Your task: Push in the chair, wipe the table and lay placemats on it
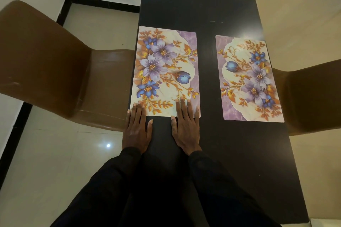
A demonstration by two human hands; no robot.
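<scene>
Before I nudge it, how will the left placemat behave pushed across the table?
The left placemat lies flat with crisp edges: probably thin, light, semi-stiff. The table looks glossy, so it likely slides easily. Lifted by one edge, it may droop.

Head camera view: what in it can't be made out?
All in the head view:
1. Parts of the left placemat along its near edge: covered by the fingers of the left hand and right hand.
2. Near end of the table: hidden by the person's dark sleeves.
3. Right chair: cut off by the frame's right edge.
4. Left chair legs: hidden beneath its seat.
</scene>
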